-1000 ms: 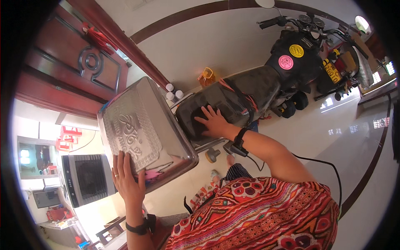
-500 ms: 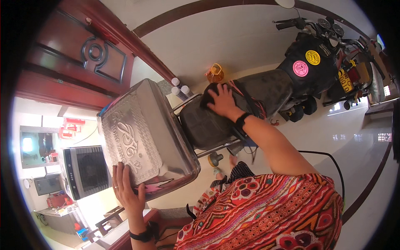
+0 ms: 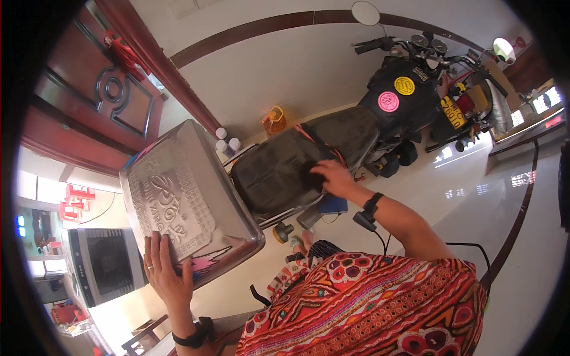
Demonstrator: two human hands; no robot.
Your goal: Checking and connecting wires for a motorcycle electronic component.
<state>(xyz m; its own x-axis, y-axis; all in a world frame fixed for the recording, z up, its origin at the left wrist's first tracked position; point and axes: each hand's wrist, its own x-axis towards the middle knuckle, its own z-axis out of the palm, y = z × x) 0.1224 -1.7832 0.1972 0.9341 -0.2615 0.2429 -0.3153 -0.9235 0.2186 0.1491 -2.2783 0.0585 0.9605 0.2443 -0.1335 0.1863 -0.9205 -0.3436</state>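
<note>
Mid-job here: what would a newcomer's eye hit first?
The shiny silver embossed metal box stands out first, left of centre, the left hand at its corner. Next come the round pink sticker and round yellow sticker on the black motorcycle tank, upper right. Then the red patterned fabric top, lower centre.

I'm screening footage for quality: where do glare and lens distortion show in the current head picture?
Head view: the brown wall stripe bows into an arc and the corners go black; also in the head view, strong light washes out the background around the black appliance, pale reflections spot the glossy floor, and a sheen lies on the metal box.
</note>
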